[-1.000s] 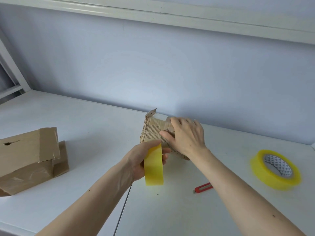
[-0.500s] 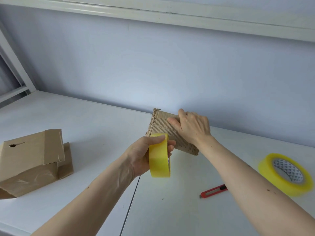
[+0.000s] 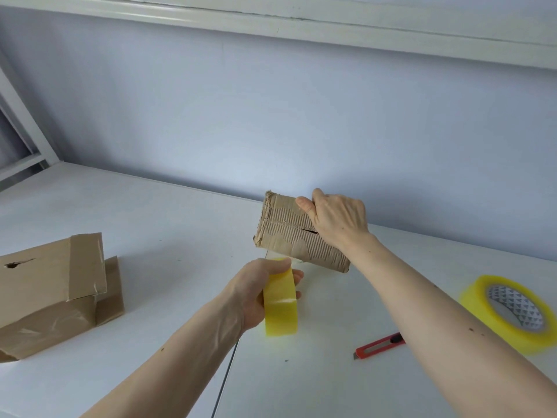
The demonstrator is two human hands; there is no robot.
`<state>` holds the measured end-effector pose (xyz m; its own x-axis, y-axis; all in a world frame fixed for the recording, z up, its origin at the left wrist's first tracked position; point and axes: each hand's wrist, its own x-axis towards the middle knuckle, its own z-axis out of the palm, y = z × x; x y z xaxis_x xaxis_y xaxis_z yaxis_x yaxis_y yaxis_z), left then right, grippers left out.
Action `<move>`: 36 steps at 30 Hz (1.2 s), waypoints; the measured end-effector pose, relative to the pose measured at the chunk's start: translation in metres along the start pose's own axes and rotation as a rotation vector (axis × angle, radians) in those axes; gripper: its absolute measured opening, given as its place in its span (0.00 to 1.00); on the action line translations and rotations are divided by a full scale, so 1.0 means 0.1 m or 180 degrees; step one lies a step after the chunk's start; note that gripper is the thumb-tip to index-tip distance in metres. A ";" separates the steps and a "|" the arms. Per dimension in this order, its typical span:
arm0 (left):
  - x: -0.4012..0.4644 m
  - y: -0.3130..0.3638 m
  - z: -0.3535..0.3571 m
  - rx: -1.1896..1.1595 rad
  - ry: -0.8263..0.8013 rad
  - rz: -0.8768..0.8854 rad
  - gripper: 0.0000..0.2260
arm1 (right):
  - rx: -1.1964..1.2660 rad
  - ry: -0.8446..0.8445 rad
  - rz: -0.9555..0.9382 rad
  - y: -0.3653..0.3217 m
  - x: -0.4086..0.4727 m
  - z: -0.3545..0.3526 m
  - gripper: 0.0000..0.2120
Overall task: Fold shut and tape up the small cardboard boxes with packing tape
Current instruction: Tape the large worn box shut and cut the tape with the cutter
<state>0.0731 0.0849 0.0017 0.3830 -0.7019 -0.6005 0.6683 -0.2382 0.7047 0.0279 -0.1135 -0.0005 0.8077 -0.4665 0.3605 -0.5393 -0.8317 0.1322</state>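
No brand name or readable writing shows anywhere; the only marking is a black-and-white triangle pattern on the inner core of the spare tape roll [image 3: 512,309], which lies flat on the white desk [image 3: 168,212] at the far right edge of view.

The right hand [image 3: 337,221] grips a small cardboard box [image 3: 289,233] and holds it tilted above the desk, fingers curled over its far top edge and thumb on the near face. That face has its outer paper torn away, baring corrugated ribs and a short dark slit. The left hand [image 3: 259,294] holds a roll of yellow packing tape [image 3: 281,300] on edge just below and nearer than the box, fingers wrapped round the roll, thumb on top.

A red utility knife [image 3: 380,345] lies on the desk between the right forearm and the spare roll. At the left sits a taped cardboard box [image 3: 51,276], shiny with tape and with a small hole in its top, and a second brown box [image 3: 113,288] rests against its right side.

Count: three boxes, two tape rolls, one knife, two hands. A seam runs along the desk toward the viewer beneath the held roll.
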 end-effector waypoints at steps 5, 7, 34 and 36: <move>0.06 0.14 -0.03 0.0009 -0.0028 0.0361 0.22 | 0.0145 -0.0302 0.0138 0.10 0.15 -0.07 0.33; 0.02 0.20 -0.01 0.0137 -0.0060 0.0439 0.19 | 0.0180 -0.0406 0.0122 0.16 0.22 -0.13 0.35; -0.24 -0.08 0.13 0.0198 -0.0075 0.0777 0.35 | 0.1965 -0.0684 0.1122 0.17 -0.47 -0.31 0.24; -0.24 -0.07 0.11 0.0188 -0.0093 0.0788 0.34 | 0.2137 -0.0475 0.1668 0.23 -0.59 -0.22 0.23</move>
<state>0.0519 0.0961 0.0152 0.5112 -0.7627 -0.3962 0.5177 -0.0947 0.8503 -0.0368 -0.0983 0.0013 0.5424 -0.8351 0.0911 -0.6340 -0.4781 -0.6078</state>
